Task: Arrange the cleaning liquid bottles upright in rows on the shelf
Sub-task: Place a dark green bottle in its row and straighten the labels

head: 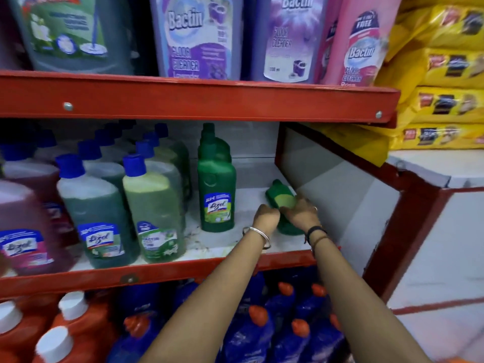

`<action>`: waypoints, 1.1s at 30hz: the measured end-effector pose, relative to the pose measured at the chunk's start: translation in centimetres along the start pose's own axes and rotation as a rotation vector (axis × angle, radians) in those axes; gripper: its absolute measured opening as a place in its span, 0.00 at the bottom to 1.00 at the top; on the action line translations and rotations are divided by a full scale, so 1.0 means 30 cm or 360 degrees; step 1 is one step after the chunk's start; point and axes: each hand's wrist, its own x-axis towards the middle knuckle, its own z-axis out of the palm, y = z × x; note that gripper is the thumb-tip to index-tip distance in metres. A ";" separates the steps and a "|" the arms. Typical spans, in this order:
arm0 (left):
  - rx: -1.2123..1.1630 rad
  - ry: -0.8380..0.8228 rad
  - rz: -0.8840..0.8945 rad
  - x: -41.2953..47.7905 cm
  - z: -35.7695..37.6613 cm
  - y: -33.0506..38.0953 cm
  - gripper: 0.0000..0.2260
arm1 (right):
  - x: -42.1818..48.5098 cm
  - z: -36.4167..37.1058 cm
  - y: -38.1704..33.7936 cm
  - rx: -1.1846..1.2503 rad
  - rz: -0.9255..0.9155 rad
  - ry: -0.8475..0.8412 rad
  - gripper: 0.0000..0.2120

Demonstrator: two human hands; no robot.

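While it lies on its side at the right end of the middle shelf [251, 179], the green bottle [279, 199] points its cap to the far left, and both hands are on its near part. The right hand [301, 214] is closed over the body; the left hand [265, 217] presses at its left side w/ fingers curled, grip there not fully clear. The bottle's label and bottom are hidden by the hands.

Just left, an upright green bottle [216, 189] stands w/ another behind it. Further left are rows of blue-capped bottles [154, 205], blurred, and a pink one cut off by the frame edge.

The shelf board is white and a bit dirty, w/ red metal frame [199, 100]. Above are big floor cleaner bottles [195, 35]; below, blue and orange ones. Far right, yellow packs [445, 74] are stacked.
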 end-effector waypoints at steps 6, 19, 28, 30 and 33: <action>-0.0647 0.0110 -0.0355 0.164 0.029 -0.026 0.16 | 0.055 0.006 0.016 -0.0106 0.0009 -0.0122 0.35; -0.0613 0.0095 0.0381 -0.122 -0.043 0.019 0.17 | -0.117 -0.030 0.031 0.1124 -0.0365 -0.0190 0.21; -0.0279 0.0221 0.0530 -0.236 -0.150 -0.096 0.20 | -0.302 0.062 -0.034 0.1761 -0.0445 -0.0400 0.26; -0.0310 0.0195 0.0585 -0.255 -0.180 -0.108 0.20 | -0.322 0.081 -0.054 0.1821 -0.0414 -0.0458 0.31; -0.0336 0.0278 0.0635 -0.277 -0.230 -0.121 0.19 | -0.346 0.091 -0.080 0.1774 -0.0448 -0.0542 0.26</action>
